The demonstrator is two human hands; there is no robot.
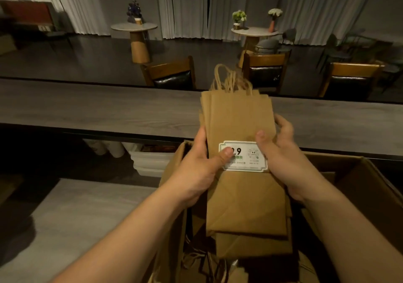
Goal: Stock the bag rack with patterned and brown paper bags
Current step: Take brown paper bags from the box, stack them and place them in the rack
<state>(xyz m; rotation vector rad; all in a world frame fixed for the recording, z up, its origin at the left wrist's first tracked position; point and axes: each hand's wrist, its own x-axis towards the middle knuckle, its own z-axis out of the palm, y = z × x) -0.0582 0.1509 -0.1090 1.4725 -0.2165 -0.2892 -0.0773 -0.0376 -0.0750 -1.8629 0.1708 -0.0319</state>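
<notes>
Plain brown paper bags [242, 119] carry a white label [243, 156] with green trim; grey wood-grain tabletop [98, 108]; brown cardboard box [359, 184].

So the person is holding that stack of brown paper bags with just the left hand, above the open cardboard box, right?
Not quite. The head view shows both hands gripping the stack of brown paper bags: the left hand on one edge, the right hand on the other, thumbs on the front. The rest holds: the stack is above the open cardboard box.

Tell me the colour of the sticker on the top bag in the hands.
White with a green border, on the sticker in the head view.
</notes>
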